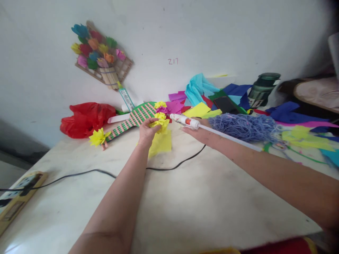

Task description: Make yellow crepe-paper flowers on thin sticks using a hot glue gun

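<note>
My left hand (pixel 147 131) pinches a yellow crepe-paper flower (pixel 162 121) between thumb and fingers. My right hand (pixel 198 133) is closed around a white hot glue gun (pixel 188 122), with a long clear glue stick running out of its back over my forearm. The gun's nozzle end points left, close to the flower; whether they touch I cannot tell. Just beyond my left hand lies a green guitar-shaped craft piece (pixel 141 112) with pink strips, a yellow flower (pixel 98 137) at its narrow end and more paper flowers at its wide end.
A yellow paper sheet (pixel 161 144) lies below my left hand. A black cable (pixel 90 171) crosses the table to a power strip (pixel 22 190). Red plastic (pixel 88 118) is at left; blue shredded strands (pixel 241 127), coloured paper (pixel 200 90) and a dark jar (pixel 265 90) are at right.
</note>
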`<act>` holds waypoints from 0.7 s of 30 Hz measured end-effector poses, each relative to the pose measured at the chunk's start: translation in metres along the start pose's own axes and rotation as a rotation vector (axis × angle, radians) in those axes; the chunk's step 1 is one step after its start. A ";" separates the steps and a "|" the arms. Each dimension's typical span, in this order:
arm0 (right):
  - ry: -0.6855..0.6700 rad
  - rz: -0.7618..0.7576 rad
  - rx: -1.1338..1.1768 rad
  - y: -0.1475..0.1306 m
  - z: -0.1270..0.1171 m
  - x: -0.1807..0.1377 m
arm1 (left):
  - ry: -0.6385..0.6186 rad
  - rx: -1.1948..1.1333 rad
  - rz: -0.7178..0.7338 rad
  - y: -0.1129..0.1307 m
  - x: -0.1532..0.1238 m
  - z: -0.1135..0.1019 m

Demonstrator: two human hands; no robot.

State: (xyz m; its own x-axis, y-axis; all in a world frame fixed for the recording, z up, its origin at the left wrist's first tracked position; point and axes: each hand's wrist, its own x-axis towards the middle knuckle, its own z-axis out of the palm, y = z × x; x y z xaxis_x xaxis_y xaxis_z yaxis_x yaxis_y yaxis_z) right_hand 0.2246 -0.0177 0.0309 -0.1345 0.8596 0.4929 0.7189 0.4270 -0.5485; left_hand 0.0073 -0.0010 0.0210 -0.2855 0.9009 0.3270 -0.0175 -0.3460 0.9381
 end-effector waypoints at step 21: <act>-0.487 -0.111 -0.390 -0.008 0.011 -0.024 | 0.044 -0.117 0.015 0.000 0.006 -0.003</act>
State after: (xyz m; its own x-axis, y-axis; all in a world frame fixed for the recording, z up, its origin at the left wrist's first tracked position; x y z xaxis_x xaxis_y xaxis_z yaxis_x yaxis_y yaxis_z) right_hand 0.2147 -0.0385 0.0163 -0.4511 0.8845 0.1188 0.8663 0.4660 -0.1798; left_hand 0.0024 0.0037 0.0230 -0.3284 0.8838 0.3331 -0.1239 -0.3899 0.9125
